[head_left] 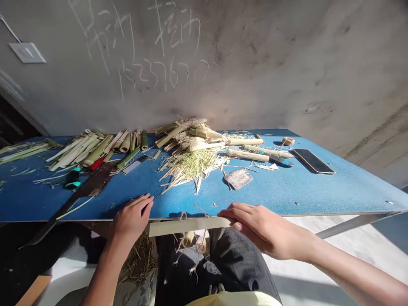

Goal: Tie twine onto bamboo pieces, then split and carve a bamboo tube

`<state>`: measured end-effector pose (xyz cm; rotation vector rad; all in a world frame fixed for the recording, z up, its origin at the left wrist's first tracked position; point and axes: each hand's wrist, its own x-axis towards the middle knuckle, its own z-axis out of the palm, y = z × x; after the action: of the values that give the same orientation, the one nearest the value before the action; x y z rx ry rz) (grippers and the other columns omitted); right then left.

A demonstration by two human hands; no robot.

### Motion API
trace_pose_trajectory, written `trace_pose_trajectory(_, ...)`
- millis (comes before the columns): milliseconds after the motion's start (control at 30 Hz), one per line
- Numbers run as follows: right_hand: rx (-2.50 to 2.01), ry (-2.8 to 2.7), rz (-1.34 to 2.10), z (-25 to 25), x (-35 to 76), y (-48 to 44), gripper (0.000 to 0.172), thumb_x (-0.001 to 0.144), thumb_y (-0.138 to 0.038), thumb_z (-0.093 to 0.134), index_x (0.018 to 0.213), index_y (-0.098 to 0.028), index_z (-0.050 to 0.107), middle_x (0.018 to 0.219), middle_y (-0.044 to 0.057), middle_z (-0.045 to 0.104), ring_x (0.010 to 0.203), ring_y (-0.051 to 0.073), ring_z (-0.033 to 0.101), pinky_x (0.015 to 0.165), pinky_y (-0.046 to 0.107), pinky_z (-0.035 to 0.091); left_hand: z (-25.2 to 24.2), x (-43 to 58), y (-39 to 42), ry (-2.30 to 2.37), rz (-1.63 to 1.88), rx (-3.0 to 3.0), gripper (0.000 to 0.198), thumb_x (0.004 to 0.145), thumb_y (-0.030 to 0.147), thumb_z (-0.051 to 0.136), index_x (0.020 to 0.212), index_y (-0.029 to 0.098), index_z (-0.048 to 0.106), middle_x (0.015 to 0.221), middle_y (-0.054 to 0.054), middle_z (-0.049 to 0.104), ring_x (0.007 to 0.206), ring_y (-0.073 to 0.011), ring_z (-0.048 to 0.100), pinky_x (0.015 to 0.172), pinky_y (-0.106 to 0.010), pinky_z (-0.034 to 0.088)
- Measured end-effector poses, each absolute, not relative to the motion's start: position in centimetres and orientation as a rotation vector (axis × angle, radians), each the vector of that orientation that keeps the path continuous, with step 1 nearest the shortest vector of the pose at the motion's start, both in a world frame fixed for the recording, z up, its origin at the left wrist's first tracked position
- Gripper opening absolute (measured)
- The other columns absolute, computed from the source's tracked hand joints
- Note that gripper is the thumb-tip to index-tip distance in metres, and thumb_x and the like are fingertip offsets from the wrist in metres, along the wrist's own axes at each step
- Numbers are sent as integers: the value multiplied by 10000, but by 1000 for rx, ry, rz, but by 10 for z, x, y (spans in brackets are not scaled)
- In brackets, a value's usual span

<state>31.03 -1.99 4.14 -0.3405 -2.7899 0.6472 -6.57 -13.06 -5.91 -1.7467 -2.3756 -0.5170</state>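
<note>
A flat pale bamboo strip (188, 226) lies level along the table's front edge, above my lap. My right hand (259, 227) is closed around its right end, the thumb underneath. My left hand (132, 219) rests at the table edge beyond the strip's left end, fingers stretched forward and thumb apart from them. A thin dark sliver lies by its fingertips; I cannot tell whether they touch it. Twine (182, 216) hangs at the table edge behind the strip. Below the strip hang short bamboo pieces (200, 245) with frayed cord ends.
The blue table (280, 195) bears a heap of bamboo pieces and shavings (194, 161), split bamboo (78, 148), a broad-bladed knife (95, 180), a cutter knife (135, 165), sandpaper (239, 179), a twine ball (288, 141) and a phone (314, 161). A wall stands behind.
</note>
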Motion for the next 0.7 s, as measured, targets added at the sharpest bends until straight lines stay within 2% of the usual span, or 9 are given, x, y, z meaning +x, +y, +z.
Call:
trace_pose_trajectory(67,-367,-2751,652,66,314,-21,485,1086,-243,416,1519,-455,472,1246,46,727,1052,248,740,831,393,643,-48,-57,-132,-2271,-368,-1762,390,1031,238,419,1086,211,804,1179,-102,815,1067,-305,773,916,-442,603)
trace_pose_trajectory(133,-411,-2703,559,94,312,-11,454,1091,-271,416,1483,-489,481,1225,19,736,1052,249,739,829,391,651,-36,-48,-133,-2153,-161,-1798,404,999,100,391,991,179,786,1015,-123,809,953,-323,770,850,-459,581)
trace_pose_trajectory(200,-471,-2624,424,125,306,10,361,1109,-331,402,1423,-438,545,1107,23,747,950,241,739,758,376,650,-26,-42,-131,-2082,-9,-1823,419,948,-2,374,907,162,758,904,-126,773,873,-330,754,803,-456,558)
trace_pose_trajectory(267,-493,-2523,326,158,292,38,330,1132,-402,375,1355,-352,612,941,22,716,792,195,700,651,320,613,-19,-40,-127,-2053,39,-1865,408,908,-50,393,879,163,740,895,-126,758,854,-324,743,786,-434,542)
trace_pose_trajectory(367,-417,-2365,307,212,262,84,348,1138,-387,381,1231,-208,664,970,24,694,811,129,642,627,221,531,-16,-44,-119,-2028,80,-1904,420,857,-98,408,894,154,743,912,-144,753,851,-325,735,751,-407,526)
trace_pose_trajectory(433,-444,-2264,278,247,240,108,348,1120,-335,371,1129,-151,666,941,0,692,790,93,621,626,192,478,-17,-50,-116,-2018,118,-1895,444,851,-110,386,908,145,746,917,-154,757,840,-326,737,740,-410,532)
trace_pose_trajectory(500,-499,-2168,240,276,222,125,357,1090,-324,360,1115,-125,656,933,-17,703,829,94,635,647,214,447,-21,-59,-115,-2009,106,-1886,441,876,-86,366,927,145,739,920,-153,763,830,-317,744,765,-422,548)
trace_pose_trajectory(600,-534,-2093,192,304,206,141,404,1062,-366,362,1178,-95,639,950,-16,724,922,133,664,661,255,433,-28,-80,-114,-2069,-20,-1881,428,905,-23,335,1024,166,700,838,-116,762,801,-292,753,745,-392,552)
trace_pose_trajectory(700,-599,-2088,139,313,195,153,476,1062,-363,334,1289,-39,599,1018,15,733,989,149,672,657,242,424,-24,-106,-106,-2176,-351,-1870,347,1011,145,286,1060,209,623,809,-37,762,762,-228,760,647,-284,513)
